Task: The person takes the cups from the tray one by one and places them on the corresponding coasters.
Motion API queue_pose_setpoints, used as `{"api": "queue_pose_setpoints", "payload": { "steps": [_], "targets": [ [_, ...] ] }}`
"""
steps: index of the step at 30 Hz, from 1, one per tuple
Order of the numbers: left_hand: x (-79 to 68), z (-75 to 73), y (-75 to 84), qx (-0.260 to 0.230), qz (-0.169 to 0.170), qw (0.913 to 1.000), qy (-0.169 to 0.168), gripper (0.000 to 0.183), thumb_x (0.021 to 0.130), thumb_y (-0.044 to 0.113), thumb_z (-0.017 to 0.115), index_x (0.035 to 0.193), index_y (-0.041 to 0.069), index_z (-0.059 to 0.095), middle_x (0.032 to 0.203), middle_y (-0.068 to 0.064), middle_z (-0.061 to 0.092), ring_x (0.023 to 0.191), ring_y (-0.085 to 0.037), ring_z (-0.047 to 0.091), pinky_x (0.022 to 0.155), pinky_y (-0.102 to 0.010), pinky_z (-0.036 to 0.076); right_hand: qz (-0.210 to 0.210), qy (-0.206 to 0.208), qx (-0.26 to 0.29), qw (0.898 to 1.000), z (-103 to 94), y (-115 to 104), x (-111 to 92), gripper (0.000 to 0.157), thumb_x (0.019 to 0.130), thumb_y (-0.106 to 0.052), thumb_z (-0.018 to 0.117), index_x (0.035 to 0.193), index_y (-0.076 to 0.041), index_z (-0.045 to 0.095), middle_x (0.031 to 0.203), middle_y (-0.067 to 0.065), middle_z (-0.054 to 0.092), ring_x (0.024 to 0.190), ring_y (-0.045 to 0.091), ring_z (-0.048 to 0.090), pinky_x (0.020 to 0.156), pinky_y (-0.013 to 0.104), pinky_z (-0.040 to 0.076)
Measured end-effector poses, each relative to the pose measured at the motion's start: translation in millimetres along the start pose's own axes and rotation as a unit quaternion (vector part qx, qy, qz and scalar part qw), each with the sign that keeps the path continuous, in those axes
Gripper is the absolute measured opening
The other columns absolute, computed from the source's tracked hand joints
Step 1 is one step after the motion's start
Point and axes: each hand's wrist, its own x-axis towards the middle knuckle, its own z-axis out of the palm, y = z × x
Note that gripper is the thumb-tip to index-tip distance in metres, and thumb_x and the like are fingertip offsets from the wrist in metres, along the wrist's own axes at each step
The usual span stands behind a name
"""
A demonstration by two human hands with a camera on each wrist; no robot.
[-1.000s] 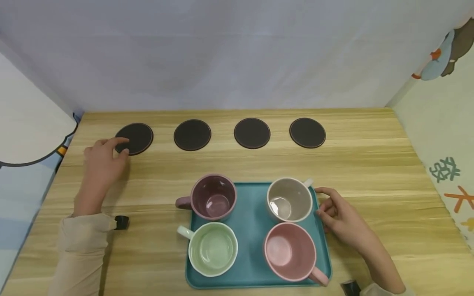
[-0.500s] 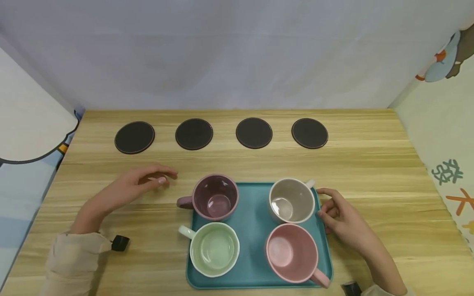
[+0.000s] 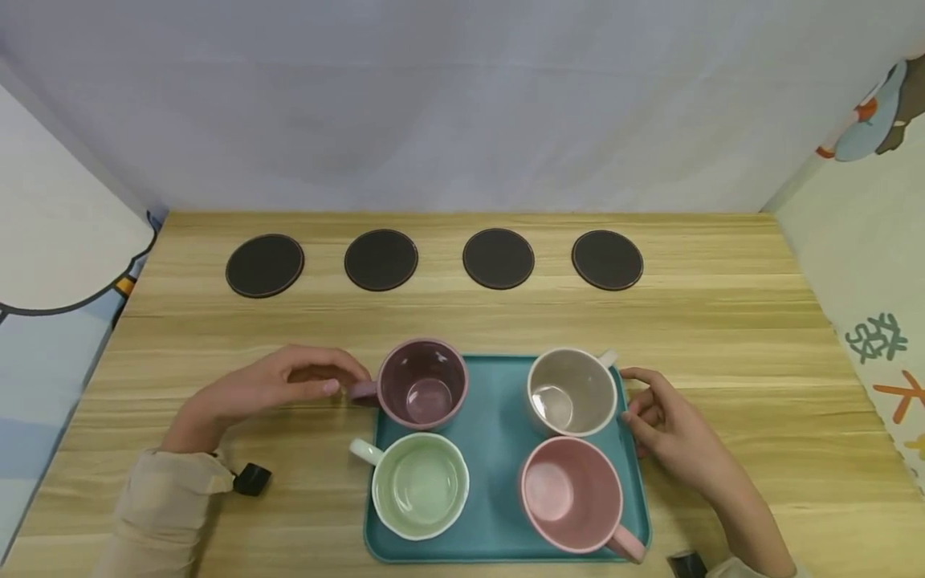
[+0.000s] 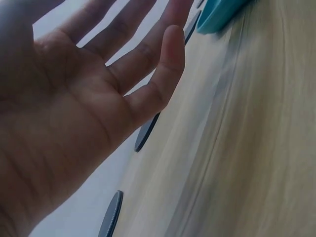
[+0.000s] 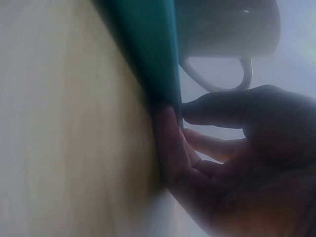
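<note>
My left hand [image 3: 278, 384] reaches to the handle of a purple mug [image 3: 426, 401], fingertips at or just beside it; whether they touch is unclear. In the left wrist view its fingers [image 4: 140, 57] are loosely spread, with nothing in the palm. My right hand [image 3: 672, 425] pinches the right rim of a teal tray [image 3: 495, 449]; in the right wrist view the thumb lies at the rim's upper side and a finger below. On the tray stand the purple mug, a light green mug [image 3: 421, 490], a white mug [image 3: 560, 397] and a pink mug [image 3: 567, 498], all upright.
Black round coasters lie in a row along the back of the wooden table: far left [image 3: 264, 266], centre left [image 3: 381, 260], centre right [image 3: 499, 258] and far right [image 3: 607, 260]. A pale wall [image 3: 462, 104] rises behind them.
My left hand has left the far left coaster and moved right and toward me, up to the purple mug's handle. The right hand stays at the tray's rim.
</note>
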Motion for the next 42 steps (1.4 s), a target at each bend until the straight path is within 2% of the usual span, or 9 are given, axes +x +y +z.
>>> {"api": "queue_pose_setpoints", "payload": {
  "steps": [3,9,11,18,23,26,30,33,42],
  "targets": [
    [2.7,2.6,-0.5,-0.003,0.009,0.9999,-0.007,0.032,0.106,0.005,0.056,0.130,0.021,0.070,0.126,-0.001,0.074,0.114,-0.014,0.068,0.100,-0.024,0.052,-0.003,0.001,-0.003,1.000,-0.6,-0.2,-0.3,0.056,0.099,0.002,0.064,0.150,-0.002,0.043,0.100,0.018,0.063,0.075,0.007,0.062,0.060,0.030,0.059],
    [12.4,10.1,-0.7,-0.093,0.025,0.9941,-0.051,0.027,0.107,0.000,0.050,0.126,0.008,0.068,0.121,-0.021,0.071,0.111,-0.032,0.072,0.099,-0.036,0.058,-0.003,0.001,-0.011,1.000,-2.2,-0.9,-0.8,0.056,0.100,0.001,0.064,0.151,-0.003,0.042,0.100,0.017,0.062,0.076,0.006,0.061,0.060,0.029,0.060],
    [16.1,12.7,-0.4,-0.104,0.030,0.9925,-0.055,0.024,0.107,0.000,0.049,0.122,0.005,0.067,0.119,-0.025,0.069,0.110,-0.034,0.071,0.098,-0.037,0.059,-0.004,0.002,-0.014,1.000,-3.0,-1.1,-0.9,0.056,0.100,0.001,0.064,0.151,-0.003,0.042,0.100,0.017,0.062,0.077,0.006,0.061,0.060,0.029,0.060],
    [23.9,18.7,1.5,-0.108,0.039,0.9922,-0.048,0.017,0.109,0.003,0.047,0.104,-0.004,0.062,0.108,-0.026,0.064,0.105,-0.035,0.066,0.094,-0.035,0.056,-0.002,0.003,-0.024,1.000,-4.0,-1.6,-1.3,0.056,0.100,0.000,0.064,0.151,-0.004,0.042,0.101,0.016,0.063,0.077,0.006,0.062,0.061,0.029,0.060],
    [25.1,21.5,3.8,-0.100,0.037,0.9935,-0.039,0.020,0.109,0.005,0.047,0.097,-0.005,0.060,0.099,-0.026,0.059,0.100,-0.034,0.064,0.093,-0.034,0.055,-0.002,0.004,-0.025,1.000,-2.4,-1.1,-2.7,0.055,0.100,-0.001,0.065,0.151,-0.004,0.043,0.101,0.016,0.063,0.076,0.005,0.061,0.060,0.029,0.060],
    [24.3,22.6,5.2,-0.089,0.026,0.9952,-0.031,0.022,0.109,0.007,0.048,0.093,-0.005,0.058,0.093,-0.024,0.055,0.094,-0.031,0.061,0.087,-0.034,0.053,-0.003,0.004,-0.024,1.000,-1.6,-1.3,-3.2,0.055,0.101,-0.002,0.064,0.151,-0.005,0.042,0.102,0.016,0.063,0.077,0.005,0.062,0.060,0.029,0.060],
    [23.1,23.1,6.1,-0.077,0.019,0.9966,-0.021,0.024,0.109,0.008,0.050,0.089,-0.003,0.057,0.090,-0.021,0.053,0.088,-0.030,0.056,0.080,-0.034,0.049,-0.002,0.003,-0.025,1.000,-1.0,-1.6,-3.3,0.055,0.101,-0.003,0.064,0.151,-0.005,0.042,0.103,0.017,0.063,0.077,0.005,0.062,0.060,0.028,0.060],
    [22.6,23.3,5.8,-0.074,0.025,0.9968,-0.018,0.024,0.109,0.007,0.050,0.088,-0.002,0.056,0.089,-0.020,0.053,0.085,-0.030,0.053,0.077,-0.033,0.047,-0.001,0.003,-0.025,1.000,-0.8,-2.0,-2.7,0.054,0.101,-0.002,0.064,0.151,-0.004,0.042,0.102,0.017,0.063,0.077,0.005,0.062,0.060,0.028,0.060],
    [20.0,25.3,4.7,-0.072,0.030,0.9969,-0.008,0.024,0.108,0.006,0.050,0.087,-0.002,0.056,0.089,-0.018,0.054,0.085,-0.031,0.053,0.077,-0.033,0.046,-0.005,0.000,-0.018,1.000,0.2,-0.8,-1.2,0.055,0.100,0.000,0.064,0.150,-0.003,0.042,0.101,0.017,0.063,0.076,0.005,0.062,0.060,0.029,0.060]
  ]
}}
